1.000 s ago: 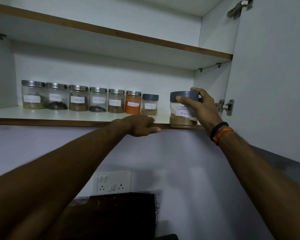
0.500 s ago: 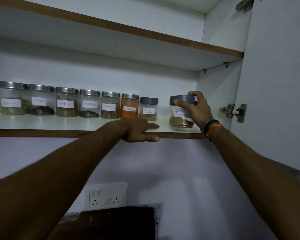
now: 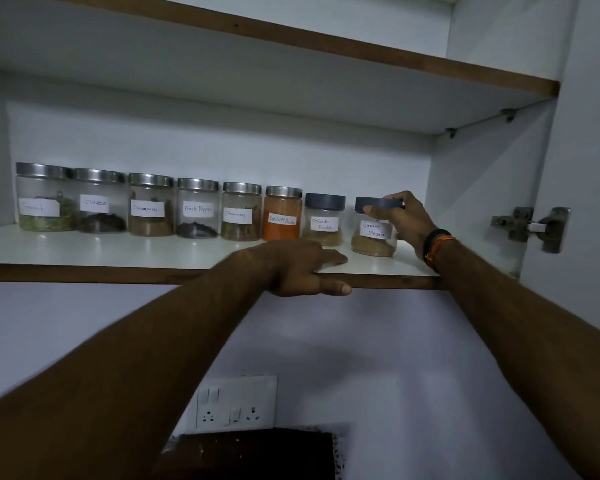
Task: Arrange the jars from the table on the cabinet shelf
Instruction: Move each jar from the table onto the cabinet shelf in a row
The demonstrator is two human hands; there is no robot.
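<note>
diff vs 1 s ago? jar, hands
The right hand, holding the Garam Masala jar by its lid, slid it from the front edge of the shelf back toward the row beside the Coriander Powder jar. The grip never let go. Left hand stays on the shelf edge; other jars unmoved.

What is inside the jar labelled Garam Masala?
The clear grey-lidded Garam Masala jar holds brown powder filling its lower part. The white label hides the middle, and the right hand gripping the lid covers its right side.
</note>
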